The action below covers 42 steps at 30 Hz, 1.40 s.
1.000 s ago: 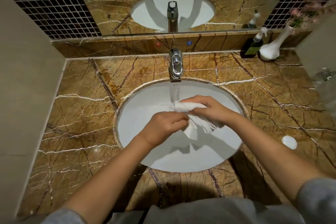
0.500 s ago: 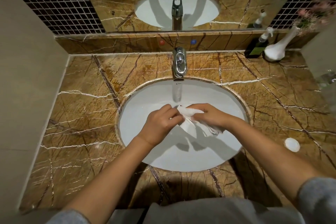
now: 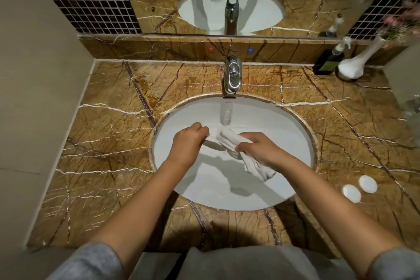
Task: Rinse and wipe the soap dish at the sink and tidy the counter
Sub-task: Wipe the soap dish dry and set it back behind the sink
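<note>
Both hands are over the white sink basin (image 3: 284,125), just below the water running from the chrome tap (image 3: 232,75). My left hand (image 3: 187,143) is closed on a small white piece (image 3: 212,142), which looks like the soap dish and is mostly hidden by the fingers and the cloth. My right hand (image 3: 256,146) grips a wet white cloth (image 3: 254,166) pressed against that piece. The cloth's loose end hangs down to the right. The mirror above shows the same hands with a curved white dish in them.
Two small white round discs (image 3: 351,193) (image 3: 367,183) lie on the brown marble counter (image 3: 109,143) right of the basin. A dark pump bottle (image 3: 327,62) and a white vase (image 3: 351,67) with pink flowers stand at the back right. A wall closes the left side.
My left hand has shifted left and up, off the cloth's top. The cloth now trails lower from my right hand. The view has tilted, and a second white disc shows.
</note>
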Tool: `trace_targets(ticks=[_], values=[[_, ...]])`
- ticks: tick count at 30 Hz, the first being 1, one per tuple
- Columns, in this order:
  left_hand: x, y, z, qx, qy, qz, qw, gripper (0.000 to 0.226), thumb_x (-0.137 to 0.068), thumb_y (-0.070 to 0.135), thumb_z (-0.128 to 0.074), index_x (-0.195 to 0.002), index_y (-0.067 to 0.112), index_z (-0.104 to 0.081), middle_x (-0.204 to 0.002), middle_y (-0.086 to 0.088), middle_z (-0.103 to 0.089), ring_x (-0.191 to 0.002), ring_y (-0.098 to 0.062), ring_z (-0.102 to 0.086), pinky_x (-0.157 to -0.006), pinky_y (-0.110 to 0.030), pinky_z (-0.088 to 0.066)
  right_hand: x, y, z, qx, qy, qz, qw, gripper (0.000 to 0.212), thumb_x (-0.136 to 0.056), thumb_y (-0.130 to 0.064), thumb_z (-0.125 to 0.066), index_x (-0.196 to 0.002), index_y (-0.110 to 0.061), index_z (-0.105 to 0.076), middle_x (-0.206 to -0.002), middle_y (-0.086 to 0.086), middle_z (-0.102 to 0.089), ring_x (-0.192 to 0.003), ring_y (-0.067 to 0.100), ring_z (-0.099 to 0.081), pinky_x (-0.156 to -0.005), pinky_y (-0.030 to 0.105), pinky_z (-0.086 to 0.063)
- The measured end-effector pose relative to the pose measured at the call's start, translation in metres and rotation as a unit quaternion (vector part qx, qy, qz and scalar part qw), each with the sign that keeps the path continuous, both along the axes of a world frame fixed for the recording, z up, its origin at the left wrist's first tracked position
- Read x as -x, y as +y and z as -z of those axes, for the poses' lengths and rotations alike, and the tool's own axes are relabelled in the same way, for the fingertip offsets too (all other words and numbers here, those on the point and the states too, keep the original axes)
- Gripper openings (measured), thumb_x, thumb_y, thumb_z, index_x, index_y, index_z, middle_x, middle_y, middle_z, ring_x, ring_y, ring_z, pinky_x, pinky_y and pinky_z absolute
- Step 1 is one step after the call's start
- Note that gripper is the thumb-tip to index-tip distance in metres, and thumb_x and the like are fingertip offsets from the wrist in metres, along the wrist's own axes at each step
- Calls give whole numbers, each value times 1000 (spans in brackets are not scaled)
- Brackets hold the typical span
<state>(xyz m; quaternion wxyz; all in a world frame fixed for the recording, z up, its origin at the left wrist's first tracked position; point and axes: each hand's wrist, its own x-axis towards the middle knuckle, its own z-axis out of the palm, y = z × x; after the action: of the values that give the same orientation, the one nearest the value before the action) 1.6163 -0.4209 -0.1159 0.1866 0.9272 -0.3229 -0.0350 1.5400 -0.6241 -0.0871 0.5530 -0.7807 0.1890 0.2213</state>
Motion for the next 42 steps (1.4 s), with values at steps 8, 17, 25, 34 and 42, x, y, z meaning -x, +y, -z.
trace_targets(ticks=[8, 17, 25, 34, 42], values=[[-17, 70, 6, 224, 227, -386, 866, 21, -73, 15, -82, -87, 9, -68, -85, -11, -70, -68, -20, -65, -57, -25, -52, -45, 49, -8, -31, -58, 149, 987, 8, -82, -13, -58, -84, -11, -66, -82, 9, -63, -73, 25, -59, -68, 32, -43], [-8, 176, -17, 463, 285, -555, 630, 31, -80, 3, -74, -108, -6, -64, -103, -15, -65, -86, -24, -65, -50, -17, -57, -79, 198, 27, 19, -102, -22, 994, 26, -84, -19, -59, -110, -21, -64, -110, 6, -67, -101, 26, -61, -79, 28, -42], [8, 245, -21, 501, 222, -587, 596, 35, -80, 5, -75, -111, -7, -66, -101, -17, -68, -72, -17, -67, -50, -15, -56, -83, 318, 40, 51, -140, -178, 973, 61, -82, -35, -70, -134, -13, -48, -134, 20, -53, -122, 36, -51, -99, 44, -44], [9, 250, -16, 457, 232, -580, 633, 31, -80, 7, -76, -106, -6, -69, -104, -26, -70, -68, -17, -67, -44, -13, -53, -88, 308, 53, 49, -108, -160, 980, 51, -85, -25, -67, -132, -13, -52, -133, 15, -50, -120, 32, -53, -106, 46, -42], [-18, 191, -22, 439, 275, -531, 671, 32, -79, 13, -78, -107, -1, -69, -100, -15, -70, -75, -18, -67, -47, -14, -54, -91, 236, 16, -134, -105, 114, 979, 14, -95, -22, -52, -98, -16, -64, -83, 9, -65, -63, 20, -61, -61, 31, -55]])
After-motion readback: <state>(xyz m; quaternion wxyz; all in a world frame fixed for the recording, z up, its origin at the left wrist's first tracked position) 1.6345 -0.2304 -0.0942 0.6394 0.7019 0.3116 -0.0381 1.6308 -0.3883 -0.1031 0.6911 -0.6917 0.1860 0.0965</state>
